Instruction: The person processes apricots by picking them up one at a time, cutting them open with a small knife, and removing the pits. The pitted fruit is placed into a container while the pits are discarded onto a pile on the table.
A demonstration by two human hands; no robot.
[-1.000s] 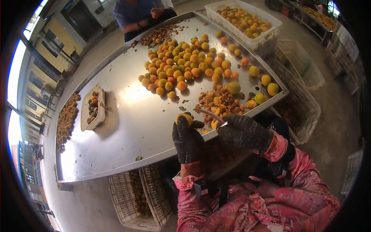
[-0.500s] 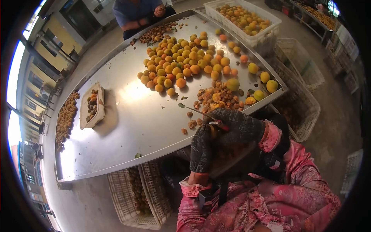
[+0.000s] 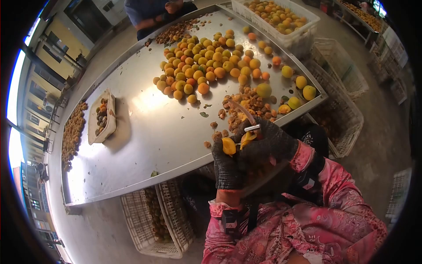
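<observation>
Both hands wear dark knit gloves and are close together at the table's near edge. My left hand is closed on a yellow-orange fruit half. In my right hand are a curved knife with a metal collar, its blade pointing up and left, and another opened fruit piece. Just beyond the hands lie pits and fruit scraps on the metal table. A large heap of yellow and orange fruits sits farther back.
On the left stand a white tray with dark pieces and a strip of pits. White crates surround the table; another crate is below its front edge. Across the table sits a person.
The fruit between my hands now shows as two separate pieces. The knife has turned to point more upward, and the hands have shifted slightly. The view has moved a little.
</observation>
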